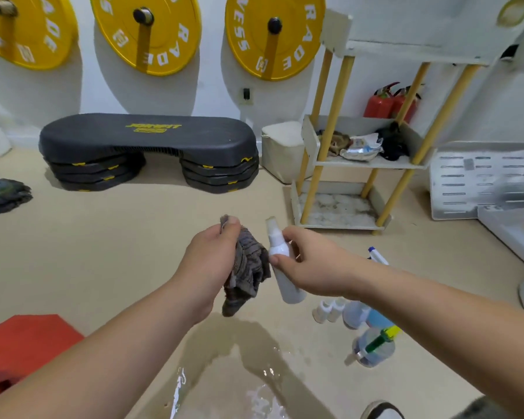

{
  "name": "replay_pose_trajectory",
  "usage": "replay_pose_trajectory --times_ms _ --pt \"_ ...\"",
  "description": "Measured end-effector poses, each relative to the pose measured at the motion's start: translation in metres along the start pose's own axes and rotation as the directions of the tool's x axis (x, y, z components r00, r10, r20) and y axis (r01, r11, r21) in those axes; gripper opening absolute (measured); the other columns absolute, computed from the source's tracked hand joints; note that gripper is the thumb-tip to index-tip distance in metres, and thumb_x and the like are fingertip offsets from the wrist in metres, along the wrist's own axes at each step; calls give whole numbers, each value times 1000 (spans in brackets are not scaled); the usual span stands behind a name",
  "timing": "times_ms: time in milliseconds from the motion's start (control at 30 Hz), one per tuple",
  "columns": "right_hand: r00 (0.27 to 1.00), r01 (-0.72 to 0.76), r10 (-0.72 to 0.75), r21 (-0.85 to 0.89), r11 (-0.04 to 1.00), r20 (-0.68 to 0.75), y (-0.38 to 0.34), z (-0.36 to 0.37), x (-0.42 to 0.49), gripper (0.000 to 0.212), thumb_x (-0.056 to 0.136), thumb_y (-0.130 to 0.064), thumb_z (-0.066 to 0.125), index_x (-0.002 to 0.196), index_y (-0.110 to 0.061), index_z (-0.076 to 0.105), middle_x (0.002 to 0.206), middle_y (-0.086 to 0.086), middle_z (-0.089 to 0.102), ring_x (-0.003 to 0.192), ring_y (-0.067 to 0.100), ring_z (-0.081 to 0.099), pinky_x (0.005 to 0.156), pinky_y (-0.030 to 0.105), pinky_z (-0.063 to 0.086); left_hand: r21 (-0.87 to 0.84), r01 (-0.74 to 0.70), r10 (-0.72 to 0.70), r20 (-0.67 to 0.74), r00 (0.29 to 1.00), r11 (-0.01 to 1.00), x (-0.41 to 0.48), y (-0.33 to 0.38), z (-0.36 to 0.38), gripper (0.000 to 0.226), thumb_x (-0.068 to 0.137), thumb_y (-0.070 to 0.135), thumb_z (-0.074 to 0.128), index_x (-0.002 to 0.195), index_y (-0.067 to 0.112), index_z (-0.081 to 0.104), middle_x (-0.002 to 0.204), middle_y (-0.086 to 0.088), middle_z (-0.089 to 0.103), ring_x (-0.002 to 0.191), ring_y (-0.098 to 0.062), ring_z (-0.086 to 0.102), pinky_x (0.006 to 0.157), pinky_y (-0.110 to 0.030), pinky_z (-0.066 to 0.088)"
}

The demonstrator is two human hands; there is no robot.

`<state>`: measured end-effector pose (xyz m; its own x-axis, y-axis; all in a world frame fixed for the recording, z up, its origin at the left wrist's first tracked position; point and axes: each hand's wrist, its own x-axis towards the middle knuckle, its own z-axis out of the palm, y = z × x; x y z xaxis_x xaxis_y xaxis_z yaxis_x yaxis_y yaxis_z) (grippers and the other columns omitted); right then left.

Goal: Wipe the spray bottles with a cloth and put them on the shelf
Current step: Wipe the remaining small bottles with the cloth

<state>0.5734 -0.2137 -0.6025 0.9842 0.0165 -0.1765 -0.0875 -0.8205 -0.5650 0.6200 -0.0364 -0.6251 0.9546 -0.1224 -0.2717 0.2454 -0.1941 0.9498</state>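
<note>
My bottle (280, 267) is plain white, its cap slightly creamier. My cloth (248, 267) is grey-brown with fine darker stripes. The floor (103, 252) is beige, a darker tan where it is wet. On it, the small bottles (322, 311) are off-white, one sprayer (377, 322) shows blue, and the jar (372, 349) is clear grey with a green and yellow nozzle. The plates (152, 34) are yellow with white letters. The step (146, 137) is black with yellow markings. The shelf (366, 164) is white on yellow posts. The extinguishers (381, 105) are red, the block (22, 343) is orange-red, and my shoe (381, 412) is black and white.
</note>
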Motion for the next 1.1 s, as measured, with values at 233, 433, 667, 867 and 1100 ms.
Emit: replay_pose_trajectory --times_ms 233,433,667,867,1100 --pt "998 -23 15 133 991 58 -9 7 -32 4 104 -28 54 102 -25 56 86 -10 60 72 3 53 53 10 39 170 -430 366 312 877 886 -46 -2 12 30 111 39 36 108 27 63 90 6 66 79 -10 61 71 -21 51" --pt "990 43 -40 -17 999 135 -7 26 -22 17 103 -29 54 88 -28 47 78 -10 53 69 6 50 58 19 34 263 -379 308 276 911 887 -8 -26 2 27 110 33 46 88 28 61 80 16 65 74 -4 58 72 -24 45" --pt "984 -54 33 115 992 173 -1 19 7 17 102 -28 58 103 -13 64 74 -3 55 58 7 48 43 12 34 472 -411 393 141 909 780 3 -27 10 24 108 28 49 84 26 50 67 7 59 52 -7 61 55 -22 49" --pt "976 19 -39 97 995 212 7 24 22 19 103 -31 56 95 -15 62 73 -4 54 60 9 47 50 15 35 524 -385 416 64 907 760 22 -30 8 30 106 32 50 79 17 51 62 5 55 59 -20 56 55 -29 43" --pt "989 -62 39 161 985 145 25 18 29 27 102 -32 57 85 -12 59 66 -4 49 58 12 42 51 18 33 320 -322 280 170 945 891 20 -26 7 40 107 37 53 81 7 60 71 -19 62 59 -19 54 61 -37 46"
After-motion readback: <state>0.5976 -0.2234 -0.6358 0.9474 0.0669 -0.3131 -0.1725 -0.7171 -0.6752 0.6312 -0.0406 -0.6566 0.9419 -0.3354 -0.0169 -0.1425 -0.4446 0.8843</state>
